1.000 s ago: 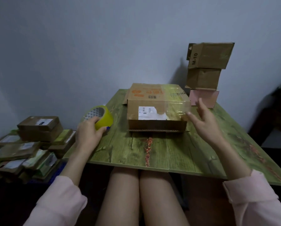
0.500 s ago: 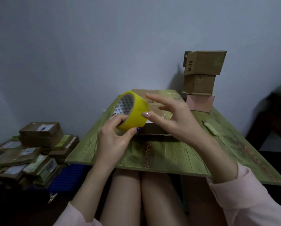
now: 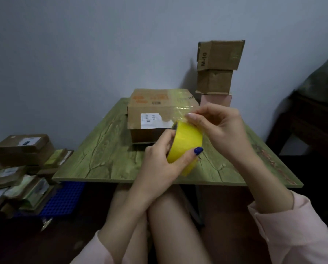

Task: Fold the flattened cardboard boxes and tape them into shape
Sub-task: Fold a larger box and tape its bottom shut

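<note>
- A yellow tape roll [image 3: 186, 143] is held in the air above the near half of a green wood-grain table [image 3: 106, 159], just in front of a cardboard box.
- The left hand [image 3: 159, 164] grips the roll from below, fingers curled round it and the thumb (nail painted dark blue) pressed on the yellow outer face.
- The right hand [image 3: 216, 128] reaches in from the right with bent fingers, and its fingertips pinch at the roll's top edge.
- The brown cardboard box [image 3: 155, 113] sits on the table with a white label on its near side and glossy clear tape over the top.
- At the far right corner, three boxes are stacked against the wall: a pink box [image 3: 215, 100], a plain brown box [image 3: 214, 81], then a box marked M-10 [image 3: 220, 55].
- Left of the table, lower down, lies a pile of flattened boxes [image 3: 20, 168] beside a blue gridded crate [image 3: 64, 199].
</note>
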The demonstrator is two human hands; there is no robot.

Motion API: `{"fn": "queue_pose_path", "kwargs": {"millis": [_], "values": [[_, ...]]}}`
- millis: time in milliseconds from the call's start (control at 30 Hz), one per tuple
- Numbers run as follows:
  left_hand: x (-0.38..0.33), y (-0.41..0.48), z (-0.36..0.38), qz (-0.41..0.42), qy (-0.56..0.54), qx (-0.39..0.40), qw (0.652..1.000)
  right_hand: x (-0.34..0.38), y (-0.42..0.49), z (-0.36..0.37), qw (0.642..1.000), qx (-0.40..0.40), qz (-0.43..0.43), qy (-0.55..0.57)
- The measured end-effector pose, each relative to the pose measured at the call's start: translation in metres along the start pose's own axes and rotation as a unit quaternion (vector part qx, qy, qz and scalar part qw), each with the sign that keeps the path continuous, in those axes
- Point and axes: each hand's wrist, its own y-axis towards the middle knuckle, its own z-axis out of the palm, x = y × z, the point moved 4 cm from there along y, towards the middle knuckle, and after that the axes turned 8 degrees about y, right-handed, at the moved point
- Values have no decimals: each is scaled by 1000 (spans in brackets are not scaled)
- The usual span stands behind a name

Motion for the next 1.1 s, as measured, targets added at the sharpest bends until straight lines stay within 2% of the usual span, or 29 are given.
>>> {"fn": "queue_pose_path", "kwargs": {"millis": [67,133,300,367,433,500,600,767,1100], "values": [[3,-9,29,-2,-5,64,998,-8,-10,-19,999,-1,32,-33],[5,-21,58,-6,-9,94,995,-15,-21,-40,997,-14,58,-44],[15,-49,113,-81,-114,118,983,-31,-52,-74,985,10,80,-154],[18,-59,127,-115,-133,122,977,-32,-62,-82,982,-7,78,-173],[21,-68,140,-186,-186,132,956,-30,-64,-90,981,-32,76,-176],[28,-78,148,-241,-208,125,940,-31,-63,-92,974,13,89,-208],[35,-85,160,-298,-254,121,912,-46,-65,-97,962,71,166,-203],[31,-93,177,-332,-322,154,873,-76,-77,-107,955,40,235,-175],[38,-96,183,-355,-326,125,867,-100,-76,-104,930,48,251,-264]]}}
